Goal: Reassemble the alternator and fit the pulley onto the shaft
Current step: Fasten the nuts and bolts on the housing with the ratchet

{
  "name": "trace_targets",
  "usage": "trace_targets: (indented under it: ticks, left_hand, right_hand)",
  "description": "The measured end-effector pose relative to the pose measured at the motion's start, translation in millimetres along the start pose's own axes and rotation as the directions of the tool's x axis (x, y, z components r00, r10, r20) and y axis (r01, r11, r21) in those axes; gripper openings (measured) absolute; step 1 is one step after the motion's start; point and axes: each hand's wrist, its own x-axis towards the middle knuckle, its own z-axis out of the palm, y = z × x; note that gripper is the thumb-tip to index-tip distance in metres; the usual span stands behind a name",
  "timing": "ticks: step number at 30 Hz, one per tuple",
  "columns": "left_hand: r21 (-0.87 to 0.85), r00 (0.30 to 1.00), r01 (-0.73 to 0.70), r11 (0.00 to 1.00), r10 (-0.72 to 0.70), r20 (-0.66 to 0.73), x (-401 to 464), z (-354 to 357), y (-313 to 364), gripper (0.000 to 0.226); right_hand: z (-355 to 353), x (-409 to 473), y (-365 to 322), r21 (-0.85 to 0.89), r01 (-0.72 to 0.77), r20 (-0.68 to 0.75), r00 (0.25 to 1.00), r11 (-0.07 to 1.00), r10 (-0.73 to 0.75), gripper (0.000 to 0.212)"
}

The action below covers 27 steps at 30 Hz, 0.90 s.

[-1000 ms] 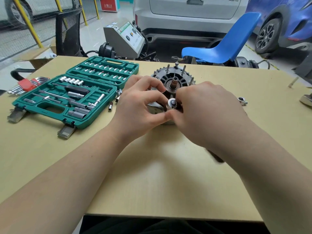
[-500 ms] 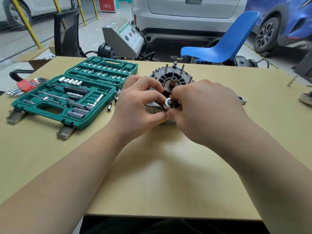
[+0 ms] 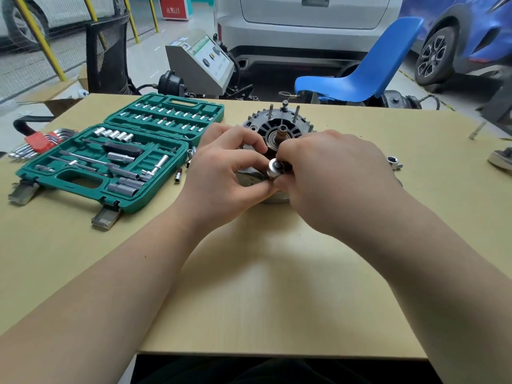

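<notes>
The alternator [image 3: 279, 139] stands on the surface [image 3: 249, 286] just beyond the fingers, its bare shaft [image 3: 282, 132] pointing up with the bearing showing round it. No pulley sits on that shaft yet; judged from this, fitting it is still to come. The left hand [image 3: 224, 173] curls its fingers [image 3: 249, 151] against the housing's near edge and pinches at a small ratchet head [image 3: 275, 166]. The right hand [image 3: 329, 176] grips the ratchet from the other side, its fingers hidden under the knuckles. This looks like tightening a housing bolt, so reassembly seems partway. A loose nut [image 3: 393, 161] lies beyond the right hand; the open socket set [image 3: 116, 159] lies beyond the left.
</notes>
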Motion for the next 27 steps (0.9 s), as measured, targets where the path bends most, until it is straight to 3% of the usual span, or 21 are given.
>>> trace_targets:
  ticks: [6, 10, 12, 16, 21, 27]
  left_hand:
    - [-0.007, 1.0, 0.006, 1.0, -0.005, 0.02, 0.7, -3.2, -2.9, 0.025]
    - [-0.03, 1.0, 0.017, 0.999, -0.017, 0.005, 0.2, -1.9, -0.5, 0.014]
    - [-0.03, 1.0, 0.011, 1.0, -0.01, 0.009, 0.2, -2.1, 0.0, 0.017]
    - [0.006, 1.0, 0.002, 1.0, -0.002, 0.01, 0.3, -2.0, -0.6, 0.025]
    - [-0.003, 1.0, -0.002, 1.0, 0.003, 0.009, 0.9, -1.6, -3.2, 0.031]
    - [-0.031, 1.0, 0.017, 0.999, -0.016, 0.015, 0.9, -2.6, -0.1, 0.02]
  right_hand:
    - [8.6, -5.0, -4.5, 0.116, -0.029, -0.015, 0.999, 0.993, 0.031, 0.037]
    - [4.6, -3.7, -2.0, 0.025, -0.008, -0.05, 0.999, 1.0, 0.009, 0.025]
    - [-0.1, -1.5, -1.0, 0.004, 0.019, -0.038, 0.999, 1.0, -0.018, 0.013]
    - [-1.6, -1.4, -2.9, 0.002, -0.006, 0.0, 1.0, 1.0, 0.006, 0.008]
    - [5.5, -3.3, -8.1, 0.076, -0.059, 0.018, 0.998, 0.995, 0.058, 0.049]
    - [-0.5, -1.2, -0.9, 0.023, 0.004, -0.017, 1.0, 1.0, -0.004, 0.014]
